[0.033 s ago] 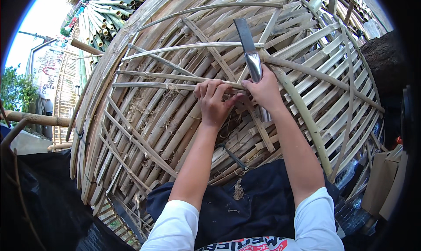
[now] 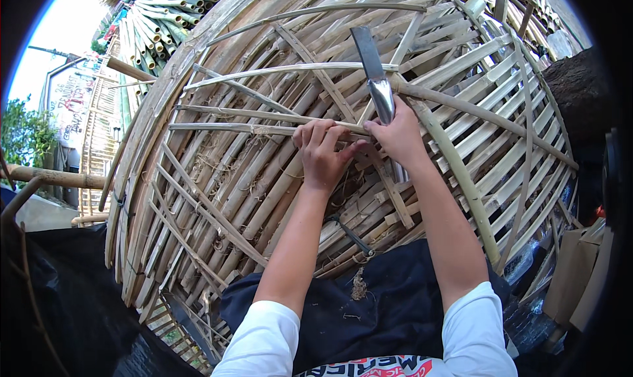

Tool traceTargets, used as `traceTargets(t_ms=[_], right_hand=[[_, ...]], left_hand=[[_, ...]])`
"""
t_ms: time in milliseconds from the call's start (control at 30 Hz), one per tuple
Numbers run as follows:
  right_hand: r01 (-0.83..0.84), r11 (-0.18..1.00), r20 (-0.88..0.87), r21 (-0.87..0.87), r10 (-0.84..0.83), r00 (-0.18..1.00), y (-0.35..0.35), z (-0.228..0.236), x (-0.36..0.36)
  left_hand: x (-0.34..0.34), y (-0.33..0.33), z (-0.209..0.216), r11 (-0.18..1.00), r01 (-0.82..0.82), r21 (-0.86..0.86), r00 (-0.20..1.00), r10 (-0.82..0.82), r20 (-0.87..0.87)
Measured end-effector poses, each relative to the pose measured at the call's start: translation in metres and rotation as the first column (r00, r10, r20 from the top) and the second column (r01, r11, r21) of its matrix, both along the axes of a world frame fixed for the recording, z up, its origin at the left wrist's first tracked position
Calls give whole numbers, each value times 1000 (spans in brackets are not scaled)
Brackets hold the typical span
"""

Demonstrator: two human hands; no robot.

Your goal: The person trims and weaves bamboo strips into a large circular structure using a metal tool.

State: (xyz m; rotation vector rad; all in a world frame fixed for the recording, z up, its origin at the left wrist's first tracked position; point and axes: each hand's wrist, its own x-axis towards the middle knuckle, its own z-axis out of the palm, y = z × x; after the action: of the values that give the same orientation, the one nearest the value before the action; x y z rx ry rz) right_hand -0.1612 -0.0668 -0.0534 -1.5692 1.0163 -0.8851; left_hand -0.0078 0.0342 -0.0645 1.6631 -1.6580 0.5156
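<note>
No clear change from earlier picture — left hand (image 2: 321, 154), right hand (image 2: 401, 136), blade (image 2: 369, 55): no visible shift.

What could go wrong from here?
The right hand grips a knife with a silver metal handle and flat grey blade close to the left hand; a slip might cut it. The thin tan bamboo strip in the left hand could splinter. The blade overlaps a pale curved bamboo strip in view and might snag.
</note>
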Motion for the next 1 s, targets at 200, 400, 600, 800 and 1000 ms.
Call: traceTargets(t_ms=[200,400,600,800,1000], right_hand=[[-43,997,-130,-62,34,991,1,6,-3],[29,994,82,107,-38,996,-28,19,2],[31,999,-61,-8,-31,998,-28,22,5],[73,997,-9,-14,-73,997,-26,17,8],[106,993,-37,-57,-108,993,-25,14,10]], left_hand=[[-7,3,9,994,-64,91,997,67,-37],[-13,1,9,988,-84,129,981,105,-166],[-14,-3,7,961,-106,256,934,184,-305],[-18,-7,2,979,-162,126,954,188,-234],[-22,-8,8,927,-223,303,933,292,-208]])
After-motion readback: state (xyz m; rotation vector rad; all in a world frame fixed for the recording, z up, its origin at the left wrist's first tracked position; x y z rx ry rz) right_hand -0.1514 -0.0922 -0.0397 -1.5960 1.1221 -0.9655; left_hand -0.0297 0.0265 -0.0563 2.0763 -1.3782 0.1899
